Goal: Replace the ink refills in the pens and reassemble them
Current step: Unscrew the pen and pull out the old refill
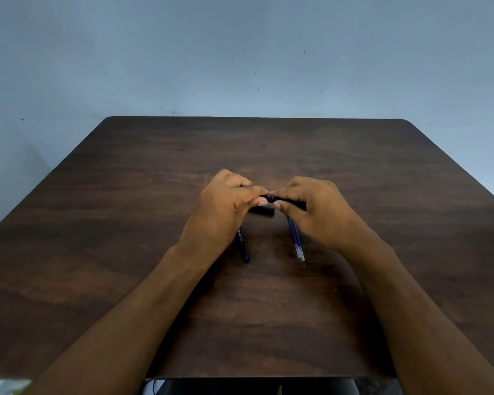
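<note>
I hold a black pen (280, 199) crosswise above the middle of the table (382, 172), raised a little off the wood. My left hand (226, 208) pinches its left end between thumb and curled fingers, and my right hand (311, 208) grips the rest of the barrel, fingers wrapped over it. The fingertips of both hands nearly meet over the pen's middle. Just beneath it a short black piece (261, 210) lies on the table; I cannot tell whether it is a cap or part of a barrel.

A second black pen (242, 246) with white lettering and a blue tip lies under my left wrist, pointing toward the near edge. A few blue ink refills (295, 240) lie side by side under my right hand, their clear ends toward the near edge; my hand covers their far ends, so their count is unsure.

The table is dark brown wood grain with rounded far corners. Its far edge meets a pale blue-grey wall (240, 52) dotted with small dark specks.

Below the near edge something dark (240, 387) and a bit of white show, too cut off to make out.
</note>
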{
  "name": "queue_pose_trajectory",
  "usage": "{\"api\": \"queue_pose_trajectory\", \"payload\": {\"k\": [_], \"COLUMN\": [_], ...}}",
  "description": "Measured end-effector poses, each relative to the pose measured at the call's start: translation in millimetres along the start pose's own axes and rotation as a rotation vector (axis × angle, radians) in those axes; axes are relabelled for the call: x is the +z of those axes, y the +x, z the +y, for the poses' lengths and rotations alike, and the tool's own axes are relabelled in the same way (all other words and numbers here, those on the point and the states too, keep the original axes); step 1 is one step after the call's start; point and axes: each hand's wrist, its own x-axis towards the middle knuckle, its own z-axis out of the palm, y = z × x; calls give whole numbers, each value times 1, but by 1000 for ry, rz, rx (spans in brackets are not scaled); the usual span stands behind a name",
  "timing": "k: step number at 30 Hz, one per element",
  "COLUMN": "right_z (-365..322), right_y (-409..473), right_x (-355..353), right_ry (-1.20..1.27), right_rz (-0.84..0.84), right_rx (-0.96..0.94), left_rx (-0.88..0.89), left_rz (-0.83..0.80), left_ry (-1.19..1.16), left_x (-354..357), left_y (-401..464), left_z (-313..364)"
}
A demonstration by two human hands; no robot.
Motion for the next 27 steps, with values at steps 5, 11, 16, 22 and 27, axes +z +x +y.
{"api": "queue_pose_trajectory", "payload": {"k": [5,11,16,22,27], "right_z": [-3,-7,-7,-7,-7], "right_y": [2,2,3,2,2], "right_x": [0,0,-1,-4,-2], "right_ry": [-43,-103,-148,-121,-108], "right_rz": [-64,-45,-61,-8,32], "right_rx": [5,-22,-18,-37,-64], "left_rx": [41,26,-18,-147,-201], "left_rz": [5,-71,-37,23,109], "left_ry": [12,42,-39,-55,-253], "left_x": [-9,-13,-4,4,3], "left_y": [4,8,9,-2,-5], "left_z": [11,12,7,-13,-12]}}
